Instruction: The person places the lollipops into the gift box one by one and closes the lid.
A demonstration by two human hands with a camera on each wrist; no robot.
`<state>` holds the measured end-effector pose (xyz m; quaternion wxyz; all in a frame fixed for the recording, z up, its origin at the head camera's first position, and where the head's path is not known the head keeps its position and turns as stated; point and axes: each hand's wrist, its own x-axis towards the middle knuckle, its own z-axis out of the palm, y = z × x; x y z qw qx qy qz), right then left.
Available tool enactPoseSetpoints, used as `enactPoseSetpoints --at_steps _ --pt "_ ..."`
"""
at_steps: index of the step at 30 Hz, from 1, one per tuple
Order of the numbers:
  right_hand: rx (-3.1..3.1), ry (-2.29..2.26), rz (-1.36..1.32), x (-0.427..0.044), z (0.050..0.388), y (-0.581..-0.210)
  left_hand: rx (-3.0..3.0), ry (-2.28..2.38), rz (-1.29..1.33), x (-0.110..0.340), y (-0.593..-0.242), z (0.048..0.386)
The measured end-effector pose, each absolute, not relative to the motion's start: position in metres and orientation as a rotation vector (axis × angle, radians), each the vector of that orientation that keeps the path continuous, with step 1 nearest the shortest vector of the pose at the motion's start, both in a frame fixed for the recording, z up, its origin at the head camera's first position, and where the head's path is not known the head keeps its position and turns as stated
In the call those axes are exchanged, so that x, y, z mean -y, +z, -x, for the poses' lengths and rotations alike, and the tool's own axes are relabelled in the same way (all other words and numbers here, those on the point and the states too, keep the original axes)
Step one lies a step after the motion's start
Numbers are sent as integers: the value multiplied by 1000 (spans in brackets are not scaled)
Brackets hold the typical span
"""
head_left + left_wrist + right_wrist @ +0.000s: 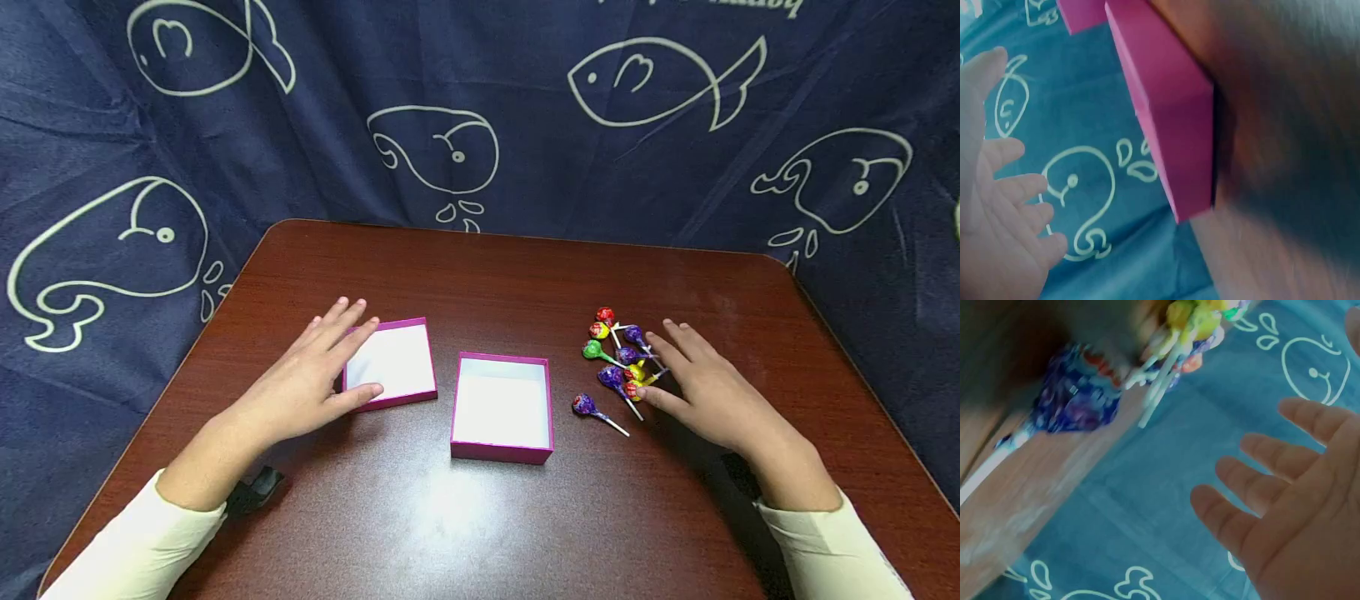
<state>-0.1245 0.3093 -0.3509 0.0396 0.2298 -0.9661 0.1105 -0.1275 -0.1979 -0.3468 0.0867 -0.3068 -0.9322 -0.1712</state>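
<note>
My left hand (pixel 303 383), fingers spread and holding nothing, is over the left edge of a shallow pink-rimmed tray or lid (pixel 393 364) with a white inside. Right of that stands an open pink box (pixel 501 452), white inside, showing nothing in it. In the left wrist view the pink side (pixel 1179 125) is beside the hand (pixel 1004 219). My right hand (pixel 716 396) has its fingers extended at the right side of a pile of wrapped lollipops, among them a green one (pixel 592 349). One purple lollipop (pixel 584 405) lies nearer the box; whether the right hand touches any is unclear.
The brown wooden table (pixel 360 517) has rounded far corners. Behind and beside it hangs a dark blue cloth (pixel 540 183) with white fish and whale drawings. A dark strap (pixel 258 490) shows under the left wrist.
</note>
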Motion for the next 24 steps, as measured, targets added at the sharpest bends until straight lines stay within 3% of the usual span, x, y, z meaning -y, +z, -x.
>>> enactPoseSetpoints --at_steps 14,24 --pt "2982 660 -900 -283 115 -345 2761 -541 1212 157 -353 131" --pt "2921 652 -1023 -269 120 -351 2764 -576 1355 134 -363 143"
